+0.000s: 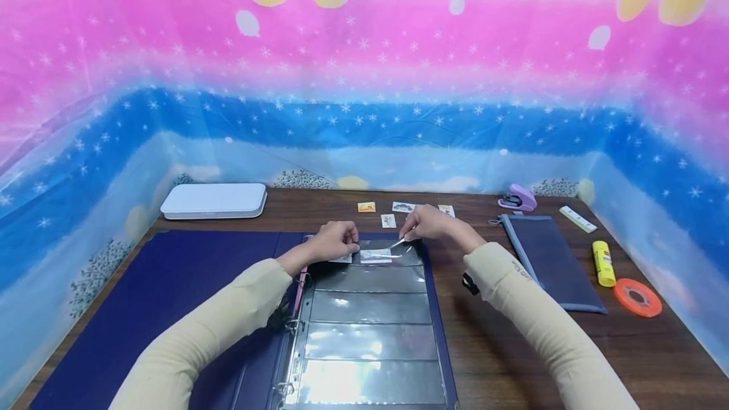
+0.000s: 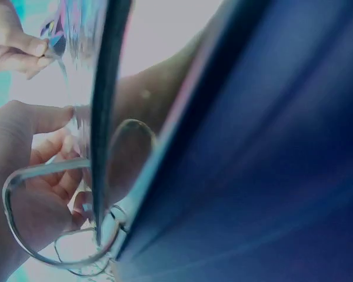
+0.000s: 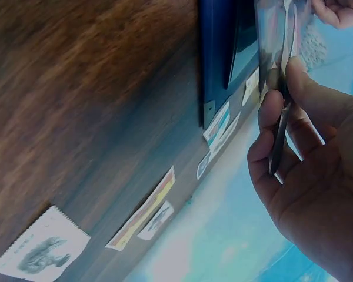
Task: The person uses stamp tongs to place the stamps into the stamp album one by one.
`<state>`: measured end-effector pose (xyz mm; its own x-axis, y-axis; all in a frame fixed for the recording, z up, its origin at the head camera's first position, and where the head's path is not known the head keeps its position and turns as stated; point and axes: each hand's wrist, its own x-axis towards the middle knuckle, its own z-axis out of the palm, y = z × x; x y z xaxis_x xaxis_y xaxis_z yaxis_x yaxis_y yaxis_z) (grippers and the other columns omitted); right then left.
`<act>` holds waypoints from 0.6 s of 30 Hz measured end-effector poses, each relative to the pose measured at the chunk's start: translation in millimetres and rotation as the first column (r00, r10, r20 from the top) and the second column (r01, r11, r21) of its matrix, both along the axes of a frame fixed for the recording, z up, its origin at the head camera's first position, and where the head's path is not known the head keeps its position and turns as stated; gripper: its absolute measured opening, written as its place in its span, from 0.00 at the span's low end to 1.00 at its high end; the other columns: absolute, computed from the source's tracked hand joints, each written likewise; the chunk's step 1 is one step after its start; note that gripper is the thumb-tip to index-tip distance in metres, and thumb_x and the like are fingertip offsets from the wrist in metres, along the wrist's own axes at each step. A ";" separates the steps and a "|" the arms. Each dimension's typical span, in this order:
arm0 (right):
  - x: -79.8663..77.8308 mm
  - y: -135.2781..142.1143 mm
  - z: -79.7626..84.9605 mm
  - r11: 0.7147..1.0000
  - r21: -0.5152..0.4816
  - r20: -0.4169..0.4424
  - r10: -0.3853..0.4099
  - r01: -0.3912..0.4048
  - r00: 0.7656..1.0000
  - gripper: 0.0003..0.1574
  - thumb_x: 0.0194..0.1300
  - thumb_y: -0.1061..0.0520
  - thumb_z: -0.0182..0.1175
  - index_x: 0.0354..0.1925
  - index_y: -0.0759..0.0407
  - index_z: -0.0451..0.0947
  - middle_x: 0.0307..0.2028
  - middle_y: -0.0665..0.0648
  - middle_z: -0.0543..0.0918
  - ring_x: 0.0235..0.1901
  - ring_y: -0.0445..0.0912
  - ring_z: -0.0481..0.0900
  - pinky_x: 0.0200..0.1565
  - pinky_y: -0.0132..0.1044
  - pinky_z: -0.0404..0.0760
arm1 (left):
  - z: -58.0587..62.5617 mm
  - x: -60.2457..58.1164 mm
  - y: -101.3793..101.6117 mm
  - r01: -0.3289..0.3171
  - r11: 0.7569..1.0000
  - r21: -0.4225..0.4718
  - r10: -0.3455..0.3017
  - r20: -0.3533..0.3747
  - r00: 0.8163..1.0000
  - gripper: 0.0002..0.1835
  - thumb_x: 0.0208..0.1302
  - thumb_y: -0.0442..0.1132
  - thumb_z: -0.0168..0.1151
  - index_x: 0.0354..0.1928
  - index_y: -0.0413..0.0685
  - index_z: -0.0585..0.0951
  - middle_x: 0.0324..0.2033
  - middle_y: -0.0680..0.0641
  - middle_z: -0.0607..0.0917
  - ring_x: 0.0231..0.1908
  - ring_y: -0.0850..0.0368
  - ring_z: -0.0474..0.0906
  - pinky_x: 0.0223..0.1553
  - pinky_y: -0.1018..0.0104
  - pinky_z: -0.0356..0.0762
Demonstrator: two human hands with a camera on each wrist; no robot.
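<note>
A clear stock page (image 1: pixel 370 309) with several strip pockets lies in the open dark blue ring binder (image 1: pixel 216 296). At the page's top left, my left hand (image 1: pixel 334 241) pinches the film between thumb and fingers, close to the metal rings (image 2: pixel 47 170). My right hand (image 1: pixel 429 223) holds slim metal tweezers (image 3: pixel 279 138) between thumb and fingers, their tips angled down to the top pocket. A pale stamp (image 1: pixel 376 255) shows at that pocket, right by the tips. Another light stamp (image 1: pixel 342 259) sits under my left fingers, partly hidden.
Beyond the binder lie several loose stamps (image 1: pixel 388 221). A white case (image 1: pixel 213 200) stands at back left. On the right are a lilac stapler (image 1: pixel 519 197), a dark zip pouch (image 1: pixel 552 264), a white strip (image 1: pixel 578 219), a yellow glue stick (image 1: pixel 604 263) and an orange tape roll (image 1: pixel 625 304).
</note>
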<state>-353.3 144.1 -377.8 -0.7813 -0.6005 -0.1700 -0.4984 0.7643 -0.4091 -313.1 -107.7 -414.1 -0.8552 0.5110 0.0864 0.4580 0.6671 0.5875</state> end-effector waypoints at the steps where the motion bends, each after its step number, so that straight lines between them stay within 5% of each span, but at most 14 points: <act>1: 0.0 2.5 0.5 1.000 -0.008 -0.009 -0.012 0.012 1.000 0.08 0.59 0.59 0.62 0.37 0.57 0.86 0.36 0.56 0.87 0.34 0.43 0.81 0.38 0.33 0.75 | 0.9 -0.3 1.3 0.003 1.000 -0.023 -0.004 -0.017 1.000 0.05 0.58 0.36 0.61 0.34 0.42 0.78 0.23 0.50 0.78 0.25 0.61 0.70 0.38 0.66 0.60; 7: -2.6 15.9 1.2 0.989 -0.067 -0.063 -0.136 0.132 0.989 0.10 0.62 0.58 0.59 0.41 0.57 0.85 0.45 0.59 0.85 0.36 0.50 0.82 0.37 0.36 0.73 | 7.1 -2.4 6.5 0.016 0.992 -0.127 -0.021 -0.037 0.999 0.06 0.60 0.36 0.58 0.38 0.44 0.80 0.27 0.50 0.79 0.30 0.59 0.72 0.37 0.64 0.52; 11: -8.7 18.8 -0.8 0.973 -0.096 -0.112 -0.222 0.212 0.969 0.12 0.64 0.59 0.57 0.44 0.59 0.83 0.45 0.61 0.83 0.25 0.46 0.75 0.31 0.35 0.68 | 11.5 -4.5 10.2 0.025 0.989 -0.144 -0.025 0.002 1.000 0.05 0.59 0.35 0.58 0.36 0.44 0.79 0.28 0.49 0.81 0.31 0.58 0.73 0.39 0.62 0.51; 18: -22.8 14.4 -13.5 0.942 -0.090 -0.151 -0.334 0.323 0.930 0.14 0.66 0.56 0.55 0.46 0.57 0.82 0.49 0.60 0.82 0.28 0.45 0.75 0.33 0.35 0.67 | 13.9 -2.9 25.4 0.071 0.988 -0.138 -0.064 0.053 0.997 0.06 0.59 0.38 0.61 0.36 0.43 0.78 0.31 0.48 0.82 0.34 0.58 0.74 0.38 0.64 0.53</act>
<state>-376.1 158.5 -391.4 -0.9505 -0.3107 0.0051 -0.2872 0.8721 -0.3963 -315.9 -82.2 -400.2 -0.8199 0.5718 -0.0304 0.4779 0.7126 0.5136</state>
